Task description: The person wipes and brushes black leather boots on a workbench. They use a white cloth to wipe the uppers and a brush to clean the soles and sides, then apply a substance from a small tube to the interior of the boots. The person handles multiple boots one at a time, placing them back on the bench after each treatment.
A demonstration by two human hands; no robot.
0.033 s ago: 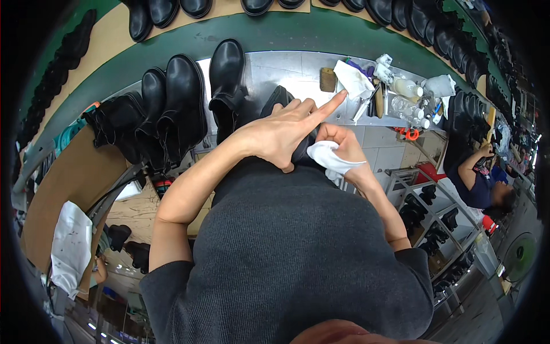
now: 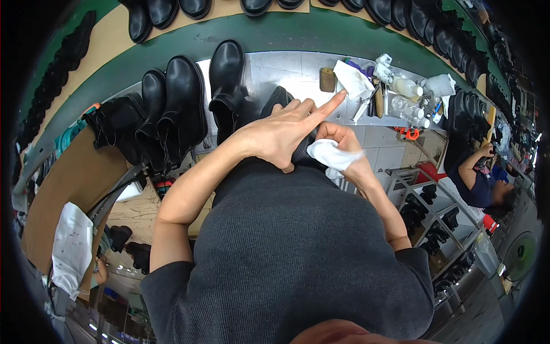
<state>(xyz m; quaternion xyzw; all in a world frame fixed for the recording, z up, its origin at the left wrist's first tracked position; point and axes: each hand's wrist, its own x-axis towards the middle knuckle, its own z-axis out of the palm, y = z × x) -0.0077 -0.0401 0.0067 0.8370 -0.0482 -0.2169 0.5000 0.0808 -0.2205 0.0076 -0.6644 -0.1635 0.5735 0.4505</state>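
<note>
My left hand [image 2: 282,131] lies over a black boot [image 2: 278,94] in front of my body. Its index finger points out to the right while the other fingers bend over the boot and the thumb rests on the near side. Most of that boot is covered by the hand. Just to the right, my right hand [image 2: 350,150] is closed on a white cloth [image 2: 326,153], pressed up against the boot's side. The cloth's loose end is blurred across the palm. Another black boot [image 2: 226,67] stands upright on the metal worktop [image 2: 275,69], left of my left hand.
More black boots [image 2: 184,94] crowd the left side. At the right lie a brown block [image 2: 327,80], a white paper or cloth [image 2: 352,80], clear bottles [image 2: 407,88] and orange-handled scissors [image 2: 408,134]. Rows of boots line the green bench [image 2: 275,31] beyond. A co-worker [image 2: 478,178] is at far right.
The loose end of the white cloth has shifted over my right palm. My left hand and the boot have hardly moved.
</note>
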